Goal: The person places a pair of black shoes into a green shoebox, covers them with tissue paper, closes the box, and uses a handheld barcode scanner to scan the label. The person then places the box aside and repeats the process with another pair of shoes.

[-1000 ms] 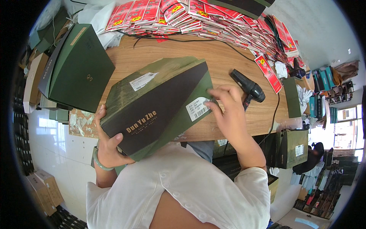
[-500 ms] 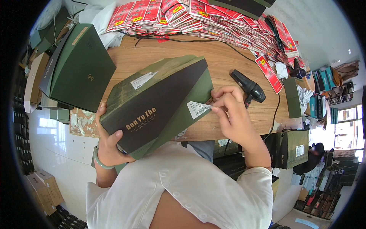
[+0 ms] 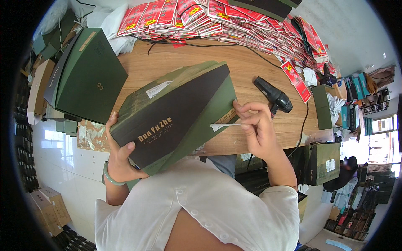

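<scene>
1. Here we are, twelve o'clock pointing away from the person, dials centred on the dark green-and-black box (image 3: 176,119); it sits tilted before the chest, over the table's (image 3: 180,51) near side; whether it rests on the wood, we cannot tell
2. At eight o'clock we find the left hand (image 3: 121,161), clasped about the box's near-left corner, thumb on the dark face, fingers round the end; a pale green bangle (image 3: 109,175) rings that wrist
3. Over to three o'clock, and look at this, the right hand (image 3: 257,129) has thumb and forefinger pinched together on the white label (image 3: 224,125); most of it stands up off the green part, edge-on to us, a tan strip (image 3: 228,115) bared beside it
4. Near half past two we spot a black hair dryer (image 3: 274,95), then a lone red card (image 3: 296,81) farther out; at one o'clock, a great heap of red cards (image 3: 234,25) lines the far edge
5. And at ten o'clock we have a larger green box (image 3: 90,77), standing well clear of the right hand
</scene>
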Action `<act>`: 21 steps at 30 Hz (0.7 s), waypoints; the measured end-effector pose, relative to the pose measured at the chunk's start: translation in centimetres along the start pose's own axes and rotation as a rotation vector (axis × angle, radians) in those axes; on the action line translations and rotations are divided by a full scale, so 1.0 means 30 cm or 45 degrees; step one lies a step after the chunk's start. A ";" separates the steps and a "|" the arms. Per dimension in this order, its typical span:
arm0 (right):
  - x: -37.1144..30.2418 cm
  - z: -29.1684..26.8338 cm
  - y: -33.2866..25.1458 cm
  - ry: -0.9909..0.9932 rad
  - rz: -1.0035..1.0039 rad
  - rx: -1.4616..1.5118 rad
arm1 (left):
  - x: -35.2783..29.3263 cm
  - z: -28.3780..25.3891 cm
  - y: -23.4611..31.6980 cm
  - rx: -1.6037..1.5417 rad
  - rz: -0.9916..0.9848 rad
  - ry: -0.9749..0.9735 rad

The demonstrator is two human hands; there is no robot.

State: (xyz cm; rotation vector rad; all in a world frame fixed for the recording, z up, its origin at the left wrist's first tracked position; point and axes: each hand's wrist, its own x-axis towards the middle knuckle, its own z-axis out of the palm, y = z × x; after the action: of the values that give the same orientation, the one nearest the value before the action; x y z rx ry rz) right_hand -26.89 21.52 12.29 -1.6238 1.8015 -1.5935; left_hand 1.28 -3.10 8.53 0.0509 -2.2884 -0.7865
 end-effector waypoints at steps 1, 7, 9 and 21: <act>-0.005 0.001 0.008 0.008 -0.028 0.029 | 0.001 -0.001 -0.001 0.007 0.002 -0.003; -0.035 0.030 0.081 0.300 -0.259 0.347 | 0.008 -0.001 -0.013 0.008 0.007 -0.011; -0.033 0.010 0.102 0.439 -0.300 0.273 | 0.008 0.000 -0.020 -0.003 0.024 0.002; -0.117 0.110 0.184 0.944 0.183 0.539 | -0.057 -0.176 0.042 -0.006 -0.204 0.331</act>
State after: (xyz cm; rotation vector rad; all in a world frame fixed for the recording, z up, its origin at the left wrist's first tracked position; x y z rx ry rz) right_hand -26.22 21.44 5.00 -0.7385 1.6234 -2.4912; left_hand 6.15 -4.43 11.17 0.3199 -2.0532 -0.8157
